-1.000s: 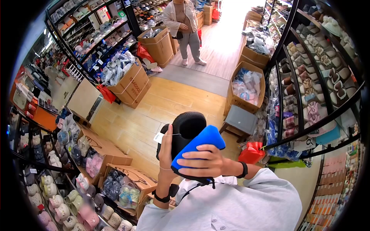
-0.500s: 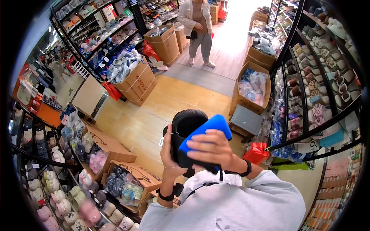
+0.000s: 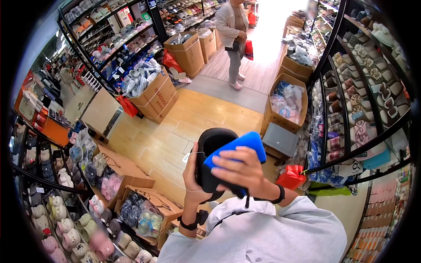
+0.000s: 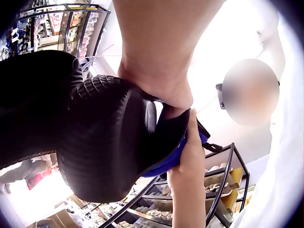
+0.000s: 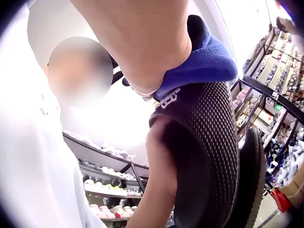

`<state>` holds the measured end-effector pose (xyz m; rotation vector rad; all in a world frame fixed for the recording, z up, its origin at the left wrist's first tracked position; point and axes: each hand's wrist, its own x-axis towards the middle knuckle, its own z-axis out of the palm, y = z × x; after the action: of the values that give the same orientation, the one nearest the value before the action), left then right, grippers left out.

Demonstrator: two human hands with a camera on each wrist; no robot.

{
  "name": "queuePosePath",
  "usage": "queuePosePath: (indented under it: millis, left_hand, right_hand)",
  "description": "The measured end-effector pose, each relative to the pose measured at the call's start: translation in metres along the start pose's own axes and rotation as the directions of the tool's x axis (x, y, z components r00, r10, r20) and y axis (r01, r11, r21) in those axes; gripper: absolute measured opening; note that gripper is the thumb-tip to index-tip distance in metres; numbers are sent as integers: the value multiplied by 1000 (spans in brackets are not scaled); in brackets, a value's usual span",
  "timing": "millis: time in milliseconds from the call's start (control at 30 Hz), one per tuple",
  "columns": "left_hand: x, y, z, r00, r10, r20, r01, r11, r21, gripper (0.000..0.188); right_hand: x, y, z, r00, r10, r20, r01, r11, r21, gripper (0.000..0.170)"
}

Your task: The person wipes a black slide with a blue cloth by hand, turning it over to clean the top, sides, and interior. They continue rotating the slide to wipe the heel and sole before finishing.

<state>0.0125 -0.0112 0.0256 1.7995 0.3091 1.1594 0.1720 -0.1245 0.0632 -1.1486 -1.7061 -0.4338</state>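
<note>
One blue cloth (image 3: 244,142), long axis slanting forward-right

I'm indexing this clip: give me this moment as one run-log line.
left hand: grips black shoe | right hand: holds blue cloth at shoe | white tag: beside left hand | standing person: background

Downward head view, close upward wrist views, black shoe (image 5: 213,137) in all.

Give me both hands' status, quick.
Left hand: closed, holding a black slip-on shoe.
Right hand: closed, holding a blue fabric piece; exactly what that piece is cannot be told.
</note>
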Motion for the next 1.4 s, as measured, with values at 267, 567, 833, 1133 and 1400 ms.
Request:
queuePosePath:
  millis: [267, 567, 833, 1133, 1400]
  left_hand:
    - [-4, -5, -12, 997, 76, -19, -76, 997, -4, 132]
    - [-8, -13, -21, 995, -43, -94, 49, 997, 66, 99]
    - [-2, 6, -33, 1000, -7, -17, 10, 979, 206, 105]
    - [-10, 7, -38, 999, 19, -28, -10, 960, 280, 113]
    - [-23, 6, -54, 990, -104, -94, 125, 961, 248, 113]
  right_hand:
    - [9, 4, 4, 994, -93, 55, 87, 992, 93, 33]
    - [4, 4, 15, 957, -281, 75, 281, 960, 21, 31]
    - [3, 0, 23, 988, -125, 87, 122, 992, 39, 39]
    - [9, 2, 37, 997, 69, 28, -72, 991, 111, 42]
    - [5, -6, 54, 992, -61, 111, 43, 986, 163, 41]
